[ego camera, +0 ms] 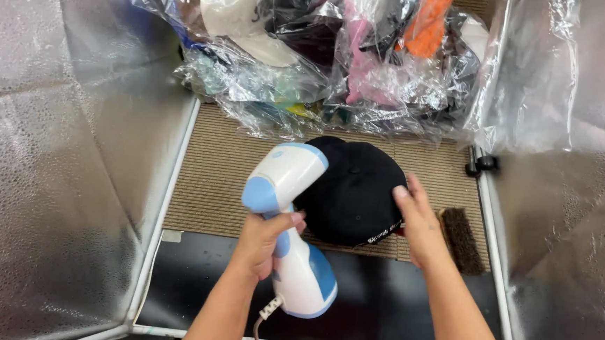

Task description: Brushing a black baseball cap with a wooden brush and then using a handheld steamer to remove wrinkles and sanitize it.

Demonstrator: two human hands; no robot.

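Nearest: black panel along the near edge of the work area, white frame rail on the left side. White cord hangs from the steamer base toward the near edge.

Left hand is wrapped tight round the handle of a white-and-blue handheld steamer, fingers closed on it. Steamer is tilted, base near, head pointing far and left, head just beside or touching the cap's left edge; contact is hard to confirm from this angle.

Right hand rests on the right side of a black cap, fingers pressed on the crown, thumb side seems tucked at the rim, so it grips or at least steadies the cap. Cap sits on a ribbed beige mat, centre of the area.

Dark bristle brush lies on the mat just right of the right hand.

Far: pile of caps in clear plastic bags, white, pink and orange ones visible. Silvery foil walls left and right.
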